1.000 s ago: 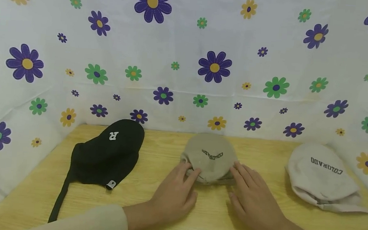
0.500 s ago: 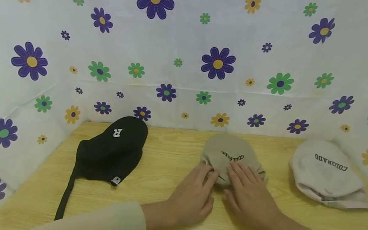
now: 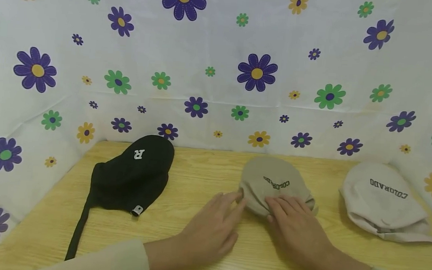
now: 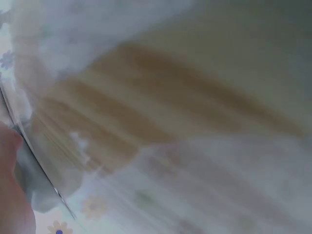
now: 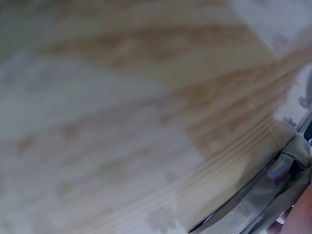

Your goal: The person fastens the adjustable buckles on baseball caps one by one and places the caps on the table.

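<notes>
In the head view a khaki cap (image 3: pixel 270 170) marked COLORADO lies right of the table's middle, slightly creased. My right hand (image 3: pixel 299 228) rests on its near part, fingers straight over the cloth just below the lettering. At the cap's left side is my left hand (image 3: pixel 211 226), fingers extended; the fingertips are at the cap's edge, and I cannot tell whether they touch it. A grey bit of the cap (image 4: pixel 41 190) shows beside my fingers in the left wrist view. The right wrist view catches the cap's folded edge and strap (image 5: pixel 278 170) at lower right.
A black cap (image 3: pixel 130 175) with a white R lies at the left, its strap trailing towards the front. At the right sits a pale beige COLORADO cap (image 3: pixel 380 201). Flower-printed cloth (image 3: pixel 207 38) stands behind and beside the wooden table (image 3: pixel 194 171).
The khaki cap has shifted right across the table. My left hand followed it, then drew back left to its edge. My right hand has moved from the cap's right side onto its near part.
</notes>
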